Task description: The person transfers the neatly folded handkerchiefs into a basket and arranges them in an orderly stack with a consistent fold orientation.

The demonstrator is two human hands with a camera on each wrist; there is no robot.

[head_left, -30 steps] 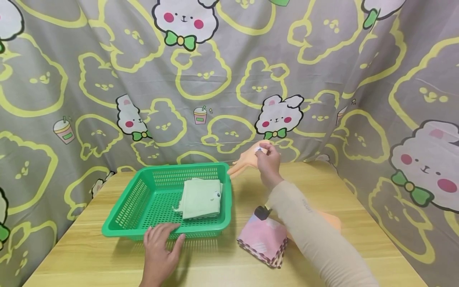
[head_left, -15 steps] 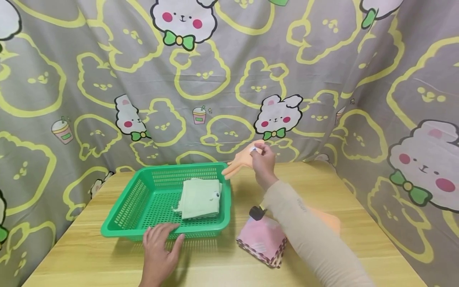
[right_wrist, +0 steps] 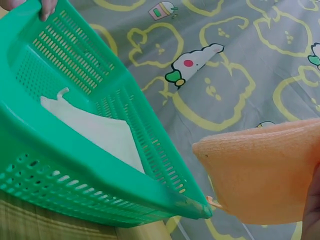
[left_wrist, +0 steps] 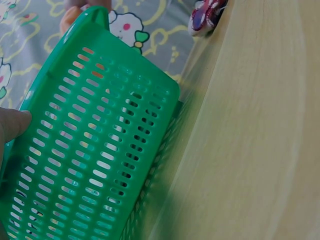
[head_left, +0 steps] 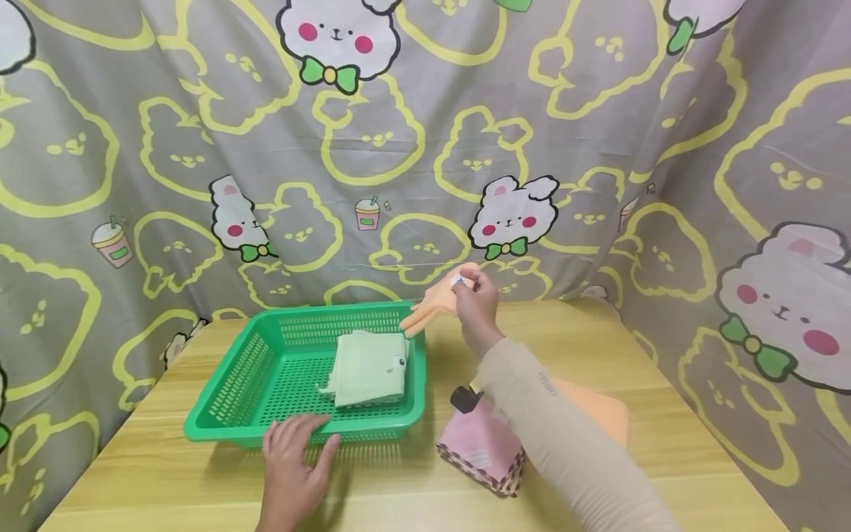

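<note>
With thumb and fingers my right hand [head_left: 477, 307] pinches a folded orange towel [head_left: 435, 299] with a small white patch. Its lower end hangs over the far right corner of the green plastic basket [head_left: 229, 377]; in the right wrist view the towel [right_wrist: 260, 175] appears just beside that corner. My left hand [head_left: 295, 462] holds the basket's near rim, its fingers hooked over the inside and its thumb [left_wrist: 17, 122] at the outer edge. A folded pale green towel [head_left: 368, 369] with a small eye print lies in the basket's right half.
A folded pink towel [head_left: 482, 443] with a checked border lies on the wooden table [head_left: 399, 502] right of the basket. Another orange towel [head_left: 598, 414] is partly hidden beneath my right forearm. A patterned grey curtain [head_left: 412, 170] stands behind the table.
My right hand has moved left with the orange towel, bringing its lower end from beside the basket's far right corner to over it. The left hand keeps its place on the rim.
</note>
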